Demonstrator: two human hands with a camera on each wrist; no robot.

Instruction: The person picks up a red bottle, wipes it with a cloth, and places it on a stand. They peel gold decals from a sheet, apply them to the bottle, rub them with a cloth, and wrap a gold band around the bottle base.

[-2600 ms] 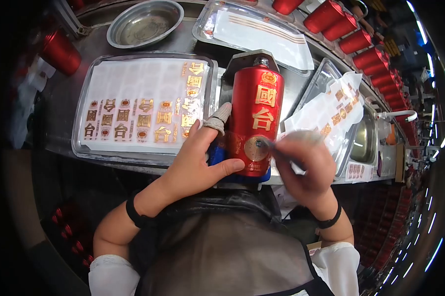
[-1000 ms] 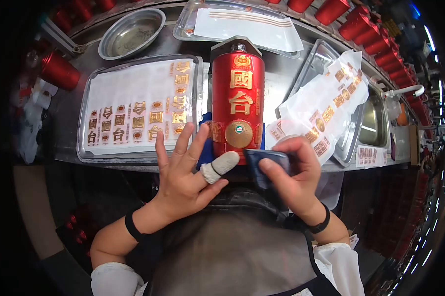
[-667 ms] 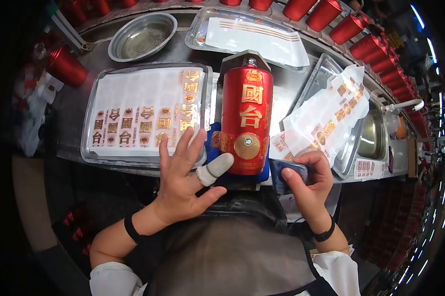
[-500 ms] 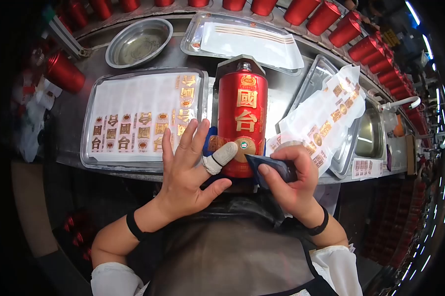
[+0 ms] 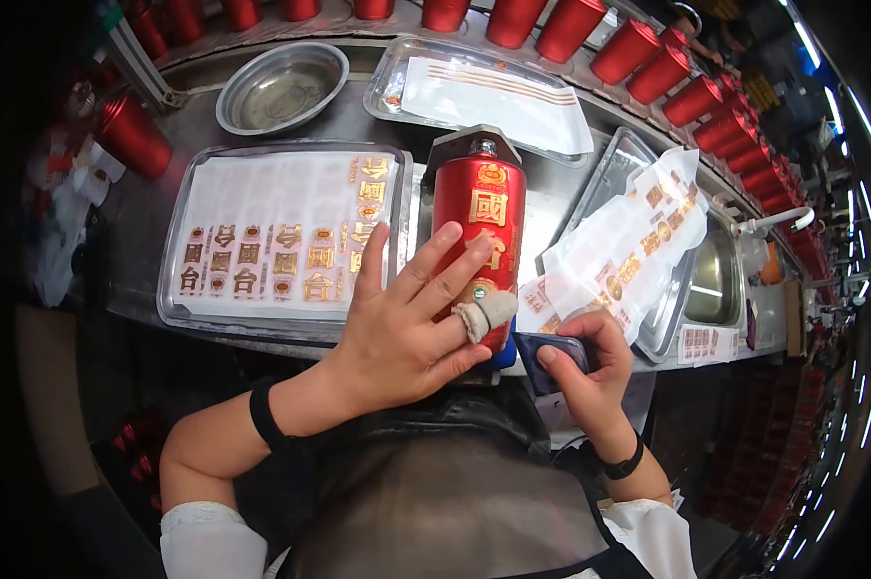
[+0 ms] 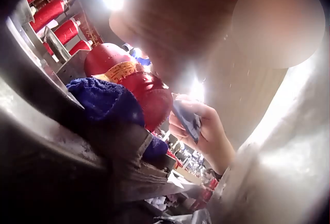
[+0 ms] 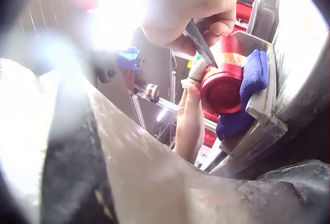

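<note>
A red bottle (image 5: 483, 198) with gold characters lies in a metal cradle padded with blue cloth (image 6: 103, 100). My left hand (image 5: 411, 309) rests on the bottle's lower half with its fingers straight across the label. Its thumb, in a white finger cot (image 5: 488, 311), presses by the round seal. My right hand (image 5: 580, 362) pinches a dark blue card (image 5: 543, 349) just right of the bottle's base. The right wrist view shows the card (image 7: 198, 41) above the bottle's base (image 7: 221, 87).
A tray of gold stickers (image 5: 262, 241) lies to the left. A metal bowl (image 5: 281, 87) and a sheet tray (image 5: 483, 87) sit behind. A tray with sticker sheets (image 5: 638, 232) is on the right. Red bottles (image 5: 667, 68) line the far edge.
My left hand has moved from beside the bottle onto its label, fingers now laid across it. My right hand has drawn the blue card back from the seal to the right.
</note>
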